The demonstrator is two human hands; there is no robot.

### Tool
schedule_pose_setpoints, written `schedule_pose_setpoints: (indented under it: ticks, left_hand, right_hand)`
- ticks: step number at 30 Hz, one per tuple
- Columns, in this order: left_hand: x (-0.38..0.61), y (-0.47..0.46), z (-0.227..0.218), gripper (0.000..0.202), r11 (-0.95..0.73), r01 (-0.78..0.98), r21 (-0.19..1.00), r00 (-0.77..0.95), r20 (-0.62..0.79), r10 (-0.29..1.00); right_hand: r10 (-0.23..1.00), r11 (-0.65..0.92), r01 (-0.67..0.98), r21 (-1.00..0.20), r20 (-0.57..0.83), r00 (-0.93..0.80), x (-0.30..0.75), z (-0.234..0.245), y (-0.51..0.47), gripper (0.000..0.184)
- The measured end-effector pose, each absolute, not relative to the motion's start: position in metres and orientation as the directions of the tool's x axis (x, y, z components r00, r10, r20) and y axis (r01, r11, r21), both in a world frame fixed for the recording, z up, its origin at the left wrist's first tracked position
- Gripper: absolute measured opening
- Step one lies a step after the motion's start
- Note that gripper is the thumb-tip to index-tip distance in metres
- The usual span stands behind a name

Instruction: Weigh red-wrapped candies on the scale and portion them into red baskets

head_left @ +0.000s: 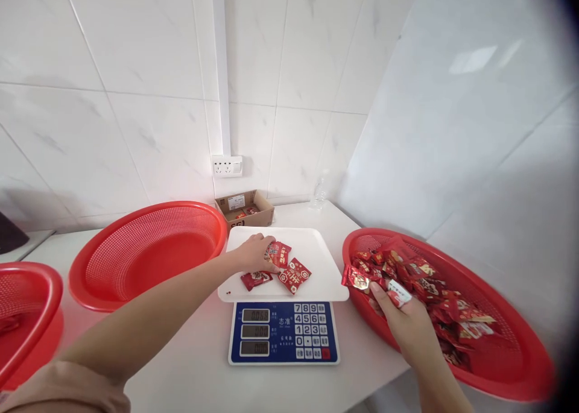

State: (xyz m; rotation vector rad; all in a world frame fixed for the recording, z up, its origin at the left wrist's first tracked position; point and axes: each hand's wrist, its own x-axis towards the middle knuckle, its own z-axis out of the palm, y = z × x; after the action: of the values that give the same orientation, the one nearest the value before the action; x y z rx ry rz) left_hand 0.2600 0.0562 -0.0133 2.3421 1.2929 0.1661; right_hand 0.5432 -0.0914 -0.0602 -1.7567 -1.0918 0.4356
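My left hand [256,253] is over the white scale tray [321,262], its fingers closed on the edge of a red snack packet [280,253]. Two more packets lie against it on the tray: a red one with a flower pattern [295,275] and a darker red one [254,280] partly under my hand. My right hand [402,319] is closed on a shiny red packet [356,278] at the near rim of the right red basket [511,377]. A white-and-red packet [399,293] shows beside its thumb. Many red packets [425,280] fill that basket.
The scale's blue keypad panel [284,333] faces me. At left stand a large red mesh basket [149,268] and part of another red basket [27,316]. A cardboard box [246,209] with packets and a clear plastic item [319,196] stand by the wall.
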Motion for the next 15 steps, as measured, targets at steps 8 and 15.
schedule_pose_setpoints:
  ticks: [8,15]
  left_hand:
    - [0.199,0.047,0.038,0.06,-0.272,0.658,0.702,0.385,-0.004,0.923]
    - [0.135,0.033,0.04,0.051,-0.184,0.945,0.271,0.133,0.196,0.972]
  right_hand:
    - [0.844,-0.088,0.387,-0.918,0.138,0.519,0.548,-0.059,-0.099,0.038]
    - [0.841,-0.091,0.337,-0.937,0.108,0.53,0.548,-0.057,-0.1,0.038]
